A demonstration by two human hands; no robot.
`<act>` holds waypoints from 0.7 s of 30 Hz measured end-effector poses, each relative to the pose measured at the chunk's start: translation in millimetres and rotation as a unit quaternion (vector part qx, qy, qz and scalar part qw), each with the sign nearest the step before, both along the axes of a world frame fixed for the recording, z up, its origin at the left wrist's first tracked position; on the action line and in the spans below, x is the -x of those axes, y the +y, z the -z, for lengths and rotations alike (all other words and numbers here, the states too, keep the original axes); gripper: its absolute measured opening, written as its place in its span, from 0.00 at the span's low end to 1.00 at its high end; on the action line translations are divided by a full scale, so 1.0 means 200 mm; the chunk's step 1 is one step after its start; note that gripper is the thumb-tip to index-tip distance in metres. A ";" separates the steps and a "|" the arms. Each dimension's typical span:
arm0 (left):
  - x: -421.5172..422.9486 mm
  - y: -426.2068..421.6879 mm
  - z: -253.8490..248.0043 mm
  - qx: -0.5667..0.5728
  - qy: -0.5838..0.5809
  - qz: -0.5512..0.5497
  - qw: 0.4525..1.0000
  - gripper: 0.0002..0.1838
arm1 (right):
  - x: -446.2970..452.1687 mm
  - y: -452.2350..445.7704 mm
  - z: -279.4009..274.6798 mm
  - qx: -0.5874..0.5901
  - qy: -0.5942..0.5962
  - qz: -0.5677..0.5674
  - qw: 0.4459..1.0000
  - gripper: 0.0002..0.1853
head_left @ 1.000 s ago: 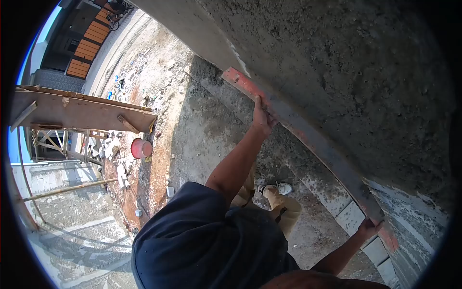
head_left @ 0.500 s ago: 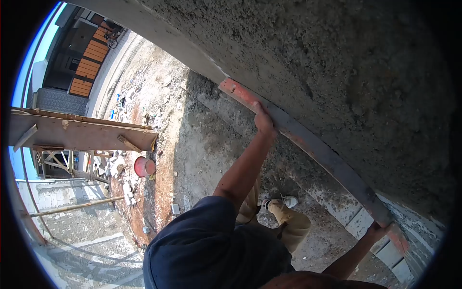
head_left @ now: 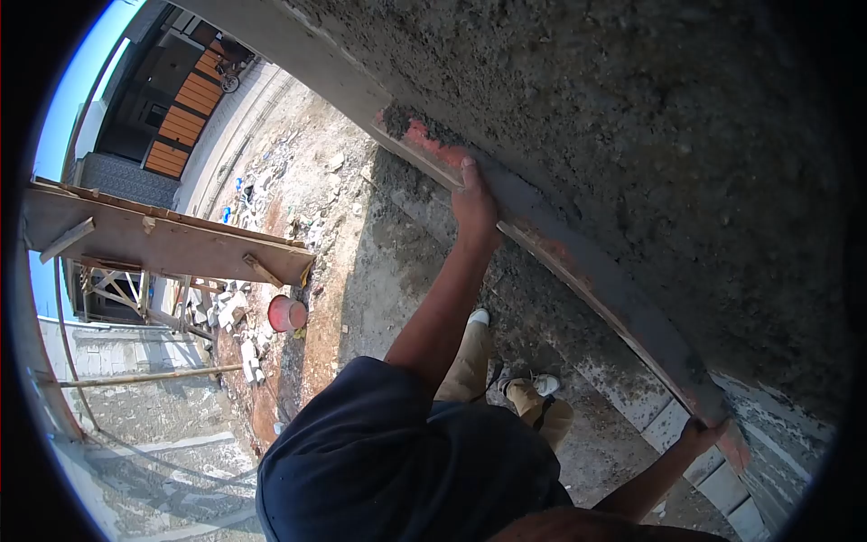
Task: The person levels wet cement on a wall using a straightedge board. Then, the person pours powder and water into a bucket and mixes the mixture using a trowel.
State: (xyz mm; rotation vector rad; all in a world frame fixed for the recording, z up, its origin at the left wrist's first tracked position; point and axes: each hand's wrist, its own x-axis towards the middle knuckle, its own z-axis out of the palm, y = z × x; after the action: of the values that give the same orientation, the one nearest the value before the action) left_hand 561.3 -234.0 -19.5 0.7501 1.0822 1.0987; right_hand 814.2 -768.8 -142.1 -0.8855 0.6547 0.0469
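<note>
**While the left hand [head_left: 475, 210] and right hand [head_left: 701, 437] grip it, a long board [head_left: 614, 289] lies along a rough wall [head_left: 650, 135]**

As the board runs from the far left to the near right, its broad face is smeared with grey mortar, and worn red patches show towards both ends. A dark clump of mortar [head_left: 395, 119] sits at its far end. The left hand clasps the edge nearer the far end, its thumb up on the face and its other fingers mostly hidden. The right hand is closed on the same edge close to the near end; its separate fingers are hard to make out. The wall beside the board is dark and coarse, with a paler, streaked stretch [head_left: 777, 429] at the near right.

Pale blocks [head_left: 722, 488] lie in a row just beside the right hand. The person wears a dark shirt [head_left: 397, 452], tan trousers [head_left: 465, 361] and light shoes [head_left: 545, 385], and stands on dirty, mortar-spattered ground [head_left: 388, 262].

Over to the left, a red bucket [head_left: 287, 313] rests near broken white rubble [head_left: 232, 310], well apart from the hands. A wide plank [head_left: 172, 237] and a thin pole [head_left: 153, 377] extend in from the left. Orange slatted panels [head_left: 194, 108] and a wheel [head_left: 229, 83] show at the far left.
</note>
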 end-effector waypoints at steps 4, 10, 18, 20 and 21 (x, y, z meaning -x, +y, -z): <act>0.05 0.09 0.39 0.019 0.038 -0.037 0.998 0.30 | 0.04 0.07 -0.05 0.004 -0.027 -0.014 1.000 0.28; -0.03 0.08 0.18 0.034 0.010 -0.026 0.999 0.33 | -0.01 -0.02 0.00 0.064 -0.075 -0.026 0.995 0.27; 0.00 0.07 -0.37 -0.033 0.053 -0.081 0.995 0.29 | 0.04 0.09 -0.35 -0.051 -0.030 0.017 0.998 0.26; -0.01 0.07 -0.50 -0.043 0.036 -0.068 0.996 0.30 | 0.05 0.12 -0.48 -0.062 -0.030 0.033 0.997 0.26; -0.02 0.07 -0.52 -0.042 0.040 -0.073 0.996 0.29 | 0.05 0.10 -0.53 -0.062 -0.040 0.033 0.997 0.26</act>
State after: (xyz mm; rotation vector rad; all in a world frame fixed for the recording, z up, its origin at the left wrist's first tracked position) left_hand 565.5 -219.9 84.5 0.7961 1.1792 1.2530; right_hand 804.2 -748.1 -36.6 -0.7419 0.5987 -0.0074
